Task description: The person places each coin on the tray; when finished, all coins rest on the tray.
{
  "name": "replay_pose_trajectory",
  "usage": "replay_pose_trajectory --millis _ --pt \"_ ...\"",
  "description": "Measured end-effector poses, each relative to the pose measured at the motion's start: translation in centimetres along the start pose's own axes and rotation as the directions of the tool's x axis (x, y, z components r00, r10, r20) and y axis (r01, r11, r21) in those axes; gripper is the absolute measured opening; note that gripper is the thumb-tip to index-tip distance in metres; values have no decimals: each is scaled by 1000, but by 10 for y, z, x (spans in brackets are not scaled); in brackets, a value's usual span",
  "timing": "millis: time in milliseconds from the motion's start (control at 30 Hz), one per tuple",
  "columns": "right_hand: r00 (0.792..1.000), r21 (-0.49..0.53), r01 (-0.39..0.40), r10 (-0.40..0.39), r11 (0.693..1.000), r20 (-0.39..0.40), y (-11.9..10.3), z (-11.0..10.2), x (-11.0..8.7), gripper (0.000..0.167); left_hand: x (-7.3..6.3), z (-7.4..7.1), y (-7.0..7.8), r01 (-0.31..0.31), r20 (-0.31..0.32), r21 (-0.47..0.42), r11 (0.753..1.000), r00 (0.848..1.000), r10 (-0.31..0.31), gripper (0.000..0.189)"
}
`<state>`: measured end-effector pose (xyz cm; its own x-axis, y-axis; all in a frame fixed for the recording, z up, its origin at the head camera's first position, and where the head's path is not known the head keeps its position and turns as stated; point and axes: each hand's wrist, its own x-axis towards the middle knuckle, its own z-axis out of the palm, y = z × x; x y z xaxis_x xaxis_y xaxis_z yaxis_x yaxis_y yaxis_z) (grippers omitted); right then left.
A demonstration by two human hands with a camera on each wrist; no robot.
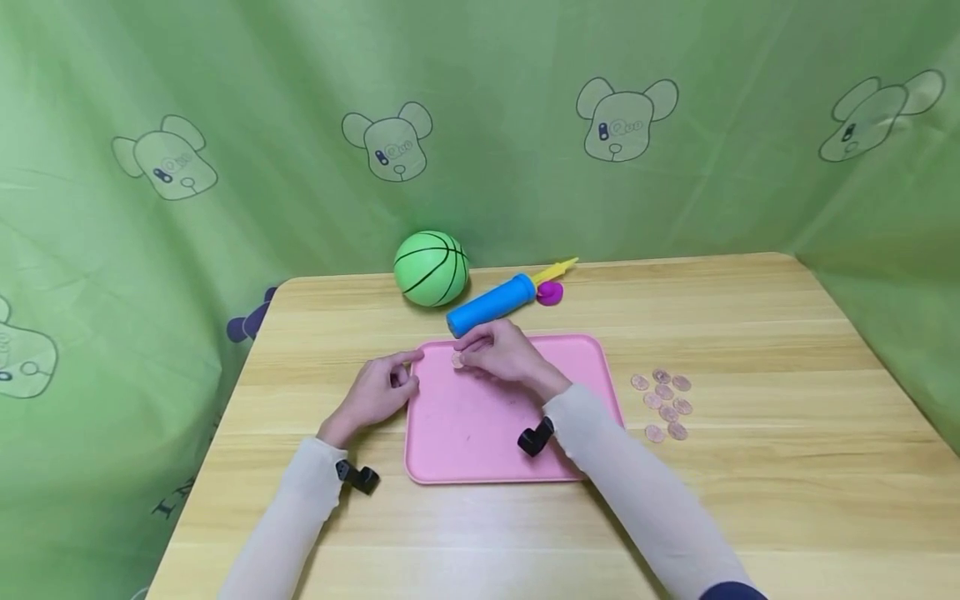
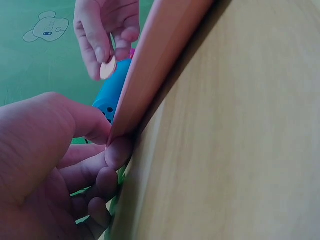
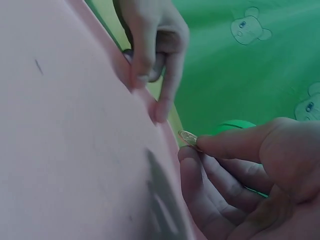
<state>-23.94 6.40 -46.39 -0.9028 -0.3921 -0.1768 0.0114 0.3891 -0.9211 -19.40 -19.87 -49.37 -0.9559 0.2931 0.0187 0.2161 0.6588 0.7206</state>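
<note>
Near the far left corner of the pink tray (image 1: 465, 450), my right hand (image 1: 504, 352) pinches a copper-coloured coin (image 3: 188, 138) between thumb and fingertips. The right wrist view shows this coin held up over the tray, its face tilted; the left wrist view also catches the coin (image 2: 108, 68) edge-lit below the right thumb. My left hand (image 1: 375, 390) holds the tray's left rim near that corner, thumb and forefinger at the edge and the other fingers curled outside it. To the right of the tray, several similar coins (image 1: 664, 392) lie loosely grouped on the wooden table.
Behind the tray lies a blue hand pump (image 1: 491, 305) with a yellow nozzle (image 1: 555, 271), a small purple piece (image 1: 550, 293) beside it. A green ball (image 1: 431, 268) with black lines stands at the table's back edge, before a green curtain (image 1: 510, 192).
</note>
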Motion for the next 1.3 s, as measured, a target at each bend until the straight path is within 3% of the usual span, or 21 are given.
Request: replay_pose_trajectory --millis 300,600,1300 --pt "1000 6 -4 4 1000 4 -4 24 10 19 1 1 -5 -20 -19 -5 1000 1000 20 50" --pt "999 -129 1 -5 992 -33 -12 40 15 17 0 -1 -1 -4 -2 -2 1000 1000 4 50" --pt "997 -200 34 -48 979 -65 -7 42 11 14 1 1 -1 -50 -20 2 999 999 50 45"
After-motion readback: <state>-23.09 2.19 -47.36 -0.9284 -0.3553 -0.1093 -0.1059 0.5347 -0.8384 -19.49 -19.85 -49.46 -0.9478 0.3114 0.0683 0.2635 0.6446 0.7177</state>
